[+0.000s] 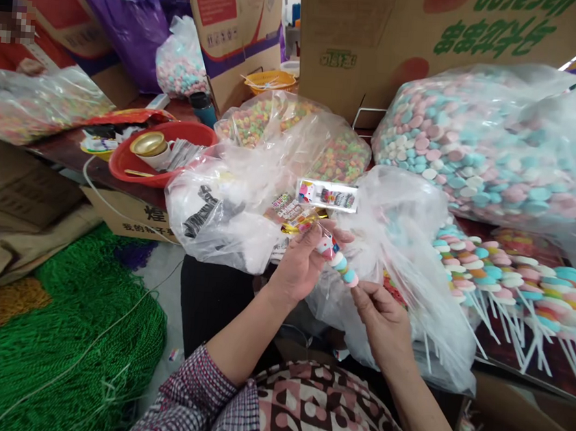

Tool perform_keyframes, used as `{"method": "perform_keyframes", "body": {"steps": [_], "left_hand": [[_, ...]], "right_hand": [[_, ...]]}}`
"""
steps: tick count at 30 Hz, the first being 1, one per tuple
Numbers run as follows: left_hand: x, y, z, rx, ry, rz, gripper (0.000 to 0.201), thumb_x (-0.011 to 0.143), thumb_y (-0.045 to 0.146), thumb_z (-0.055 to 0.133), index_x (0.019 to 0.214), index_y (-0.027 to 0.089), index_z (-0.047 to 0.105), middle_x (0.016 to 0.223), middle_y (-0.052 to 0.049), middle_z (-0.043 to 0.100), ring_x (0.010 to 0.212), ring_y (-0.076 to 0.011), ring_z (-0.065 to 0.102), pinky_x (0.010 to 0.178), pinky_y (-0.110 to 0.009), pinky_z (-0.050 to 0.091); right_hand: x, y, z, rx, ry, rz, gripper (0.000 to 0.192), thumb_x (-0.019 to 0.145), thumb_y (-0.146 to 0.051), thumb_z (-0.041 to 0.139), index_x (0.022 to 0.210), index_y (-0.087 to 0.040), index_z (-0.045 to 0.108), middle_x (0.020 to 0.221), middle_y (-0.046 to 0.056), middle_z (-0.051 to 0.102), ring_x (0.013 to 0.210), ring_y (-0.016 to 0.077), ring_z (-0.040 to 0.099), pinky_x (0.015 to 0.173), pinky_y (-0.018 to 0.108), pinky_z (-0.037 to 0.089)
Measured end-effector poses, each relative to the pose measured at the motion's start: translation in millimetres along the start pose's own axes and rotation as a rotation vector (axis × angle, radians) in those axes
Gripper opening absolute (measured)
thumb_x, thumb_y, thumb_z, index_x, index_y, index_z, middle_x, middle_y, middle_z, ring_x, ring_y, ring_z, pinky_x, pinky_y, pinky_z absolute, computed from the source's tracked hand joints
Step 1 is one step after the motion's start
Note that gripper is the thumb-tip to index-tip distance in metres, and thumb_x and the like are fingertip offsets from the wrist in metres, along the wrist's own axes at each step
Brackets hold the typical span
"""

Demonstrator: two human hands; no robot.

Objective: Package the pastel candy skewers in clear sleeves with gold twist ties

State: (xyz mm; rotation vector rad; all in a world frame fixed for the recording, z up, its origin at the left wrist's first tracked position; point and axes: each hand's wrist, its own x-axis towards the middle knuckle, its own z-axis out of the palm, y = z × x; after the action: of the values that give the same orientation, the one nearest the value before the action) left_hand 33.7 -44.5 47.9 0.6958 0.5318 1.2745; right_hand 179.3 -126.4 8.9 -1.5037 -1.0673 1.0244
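Candy skewer [340,262], pastel discs on a white stick, was held between both hands over the person's lap. Left hand [304,263] was pinched around its upper end together with a printed sleeve [326,195] and wrappers [292,213]; right hand [379,315] gripped the stick's lower end in its fingertips. Just behind the grip lay a crumpled clear bag [404,235]. To the right, finished skewers [508,281] lay fanned out. Farther back sat a sack of pastel candies [492,150]; to the left, a red bowl [125,163].
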Motion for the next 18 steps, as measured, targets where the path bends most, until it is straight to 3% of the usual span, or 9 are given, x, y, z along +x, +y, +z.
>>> {"method": "perform_keyframes", "body": {"steps": [4,8,11,14,18], "left_hand": [[0.1,-1.8,-5.0,0.000,-0.045,-0.029,0.029,0.087,0.050,0.064,0.098,0.024,0.067,0.090,-0.003,0.074,0.098,-0.0222,0.071,0.095,-0.045,0.052],[0.1,-2.4,-8.2,-0.038,-0.096,-0.068,0.028,0.087,0.050,0.065,0.098,0.024,0.067,0.090,-0.002,0.074,0.097,-0.0221,0.071,0.099,-0.046,0.051],[-1.9,-3.8,-7.0,-0.046,-0.114,-0.084,0.030,0.084,0.050,0.068,0.094,0.022,0.068,0.087,-0.002,0.074,0.094,-0.0222,0.072,0.098,-0.045,0.052],[-3.6,-6.1,-5.7,-0.039,-0.080,-0.103,0.031,0.081,0.047,0.073,0.096,0.020,0.069,0.084,-0.003,0.074,0.090,-0.0209,0.072,0.091,-0.040,0.054],[-3.3,-8.9,-5.5,-0.080,-0.031,-0.089,0.030,0.081,0.041,0.075,0.102,0.020,0.069,0.079,-0.001,0.072,0.083,-0.0179,0.072,0.087,-0.034,0.053]], "right_hand": [[-3.3,-0.6,-0.3,0.029,-0.113,0.089,0.039,0.082,-0.056,0.067,0.087,-0.018,0.074,0.051,-0.005,0.043,0.047,0.0086,0.032,0.044,0.023,0.021],[-3.2,-3.5,-1.8,0.288,-0.288,0.300,0.044,0.079,-0.060,0.070,0.081,-0.016,0.070,0.041,-0.009,0.031,0.038,0.0054,0.021,0.042,0.023,0.011],[-0.7,-6.1,-2.3,0.453,-0.378,0.429,0.040,0.075,-0.055,0.075,0.077,-0.016,0.067,0.039,-0.011,0.030,0.036,0.0039,0.016,0.040,0.022,0.010],[0.6,-7.5,1.4,0.561,-0.354,0.448,0.037,0.073,-0.051,0.079,0.077,-0.017,0.065,0.043,-0.012,0.030,0.037,0.0031,0.017,0.039,0.020,0.012],[-1.1,-2.9,8.6,0.524,-0.219,0.322,0.035,0.070,-0.045,0.083,0.084,-0.019,0.065,0.052,-0.010,0.040,0.040,0.0026,0.025,0.040,0.019,0.017]]}}
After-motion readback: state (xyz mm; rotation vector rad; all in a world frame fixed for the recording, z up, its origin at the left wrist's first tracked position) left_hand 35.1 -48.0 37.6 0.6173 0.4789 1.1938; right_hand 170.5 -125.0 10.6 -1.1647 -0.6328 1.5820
